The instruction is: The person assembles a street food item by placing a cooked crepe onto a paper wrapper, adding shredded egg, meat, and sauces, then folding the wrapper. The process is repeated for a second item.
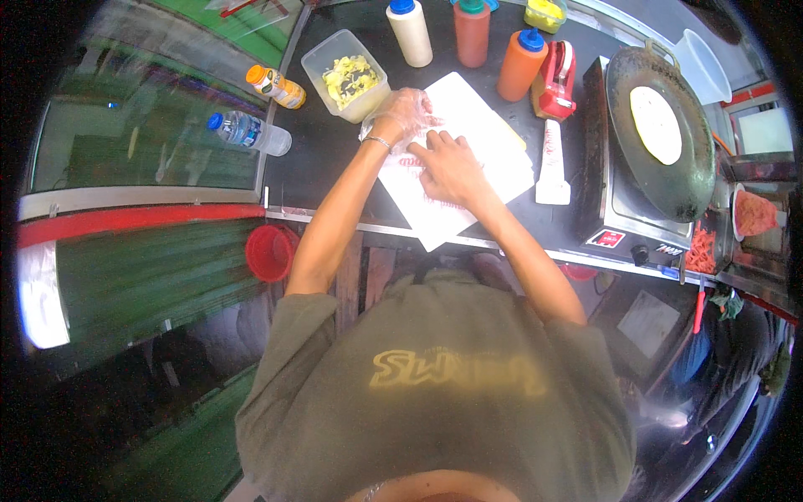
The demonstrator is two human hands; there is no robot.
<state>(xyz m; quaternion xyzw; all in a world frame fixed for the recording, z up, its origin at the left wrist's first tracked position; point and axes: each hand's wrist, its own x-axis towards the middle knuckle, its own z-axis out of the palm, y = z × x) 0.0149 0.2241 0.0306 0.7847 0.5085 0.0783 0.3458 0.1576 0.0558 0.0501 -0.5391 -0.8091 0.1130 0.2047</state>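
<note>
Here's the tub (368, 105) of yellow bits, just beside the left hand (405, 113), which bends down in thin, clear plastic. The white paper (477, 109) lies under both hands, mostly flat — that bit looks unfinished. The bare right hand (453, 170) reaches in, back up; I can't tell if either hand pinches. The pale flat bread (657, 125) lies on the black pan (642, 177) — maybe not cooked yet.

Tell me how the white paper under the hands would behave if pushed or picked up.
The paper is probably floppy, since it looks thin and broad. It lies flat on the counter, so a light push might slide it. Its near corner pokes past the counter's edge and could bend or catch.
</note>
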